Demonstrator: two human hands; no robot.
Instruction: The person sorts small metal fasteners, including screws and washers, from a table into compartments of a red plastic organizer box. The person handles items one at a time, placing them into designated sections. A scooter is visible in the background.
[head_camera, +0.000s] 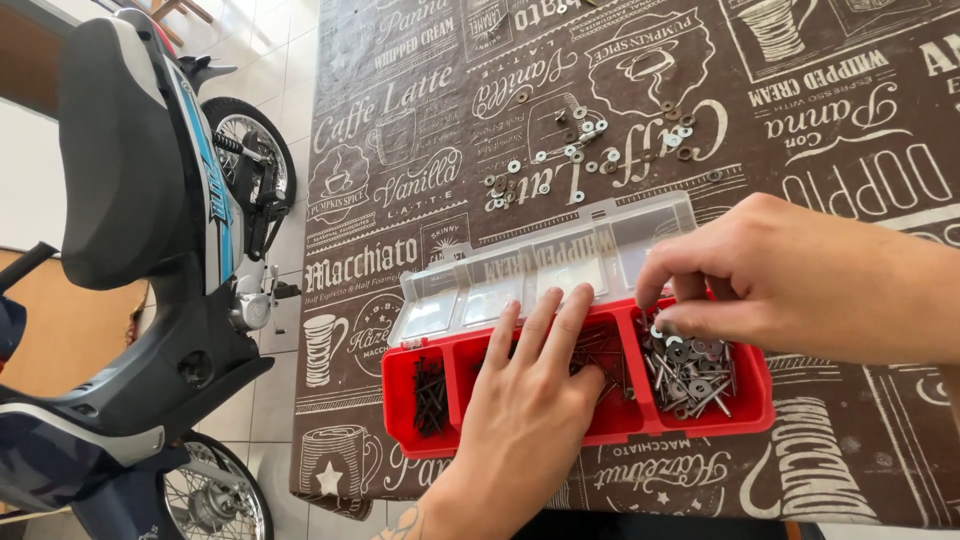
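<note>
A red compartment box (424, 440) with a clear hinged lid (545, 262) thrown open sits near the table's front edge. My left hand (528, 400) lies flat over its middle compartment, fingers spread a little, holding nothing. My right hand (790, 275) hovers over the right compartment, where silver nails and washers (690, 370) are mixed. Its fingertips are pinched together on a small washer just above that pile. The left compartment holds dark nails (430, 392). Several loose washers (580, 150) are scattered on the cloth beyond the lid.
The table wears a brown printed tablecloth (850, 130). To the left, on a tiled floor (270, 390), stands a scooter (140, 200) close to the table's left edge.
</note>
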